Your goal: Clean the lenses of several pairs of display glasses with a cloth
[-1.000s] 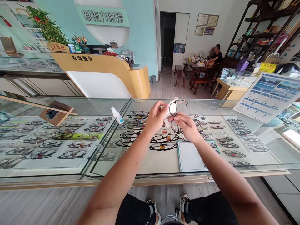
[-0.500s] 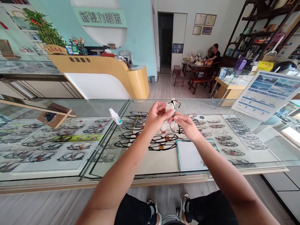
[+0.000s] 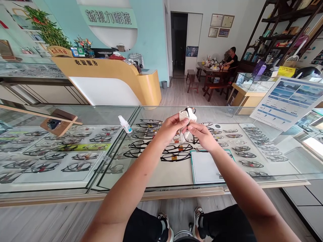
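Both my hands are raised together above a glass display counter. My left hand pinches a white cloth around the upper lens of a pair of black-framed glasses. My right hand grips the same glasses lower down, its fingers closed on the frame. The glasses stand on end, one lens above the other, with the upper lens mostly hidden by the cloth.
A small white spray bottle lies on the glass to the left. Several spectacle frames fill the case below, beside a white card. A slanted info sign stands right. A person sits at a far table.
The cloth has moved over the upper lens, which showed bare a second ago. My hands have drawn closer together and shifted slightly.
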{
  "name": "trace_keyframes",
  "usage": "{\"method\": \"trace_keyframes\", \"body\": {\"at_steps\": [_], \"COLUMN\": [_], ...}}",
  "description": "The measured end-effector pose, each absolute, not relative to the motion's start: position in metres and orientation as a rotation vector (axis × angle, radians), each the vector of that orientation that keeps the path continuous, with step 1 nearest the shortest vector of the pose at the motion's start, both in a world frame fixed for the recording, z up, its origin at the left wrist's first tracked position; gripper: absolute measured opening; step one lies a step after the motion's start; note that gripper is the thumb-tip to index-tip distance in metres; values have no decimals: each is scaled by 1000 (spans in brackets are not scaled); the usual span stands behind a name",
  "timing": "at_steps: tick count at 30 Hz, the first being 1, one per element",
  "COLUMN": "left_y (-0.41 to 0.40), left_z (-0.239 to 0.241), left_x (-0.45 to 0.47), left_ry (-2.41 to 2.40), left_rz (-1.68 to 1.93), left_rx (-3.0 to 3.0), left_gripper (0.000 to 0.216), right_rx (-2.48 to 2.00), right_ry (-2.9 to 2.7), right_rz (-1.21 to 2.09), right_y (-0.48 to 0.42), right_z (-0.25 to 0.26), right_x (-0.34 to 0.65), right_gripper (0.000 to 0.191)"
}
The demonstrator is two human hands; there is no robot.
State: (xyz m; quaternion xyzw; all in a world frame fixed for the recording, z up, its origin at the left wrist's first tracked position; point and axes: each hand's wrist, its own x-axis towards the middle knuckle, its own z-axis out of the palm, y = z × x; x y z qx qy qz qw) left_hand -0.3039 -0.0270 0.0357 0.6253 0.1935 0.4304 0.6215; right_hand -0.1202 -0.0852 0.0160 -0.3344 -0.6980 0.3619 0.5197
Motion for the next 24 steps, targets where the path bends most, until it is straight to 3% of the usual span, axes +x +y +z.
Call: {"method": "trace_keyframes", "body": {"at_steps": [9,24], "left_y": [-30,-34], "left_z": [38,39], "left_x": [-300,-301], "left_ry": [393,469], "left_rz": [1002,1075], "left_rx": [1307,1403], "left_gripper": [66,61], "right_rx": [-809,-831], "right_ry": [-1589,-1573], "right_rz": [982,982], "right_y": [-84,-83], "right_z": [14,14], "right_x": [-122,-119], "right_gripper": [61,60]}}
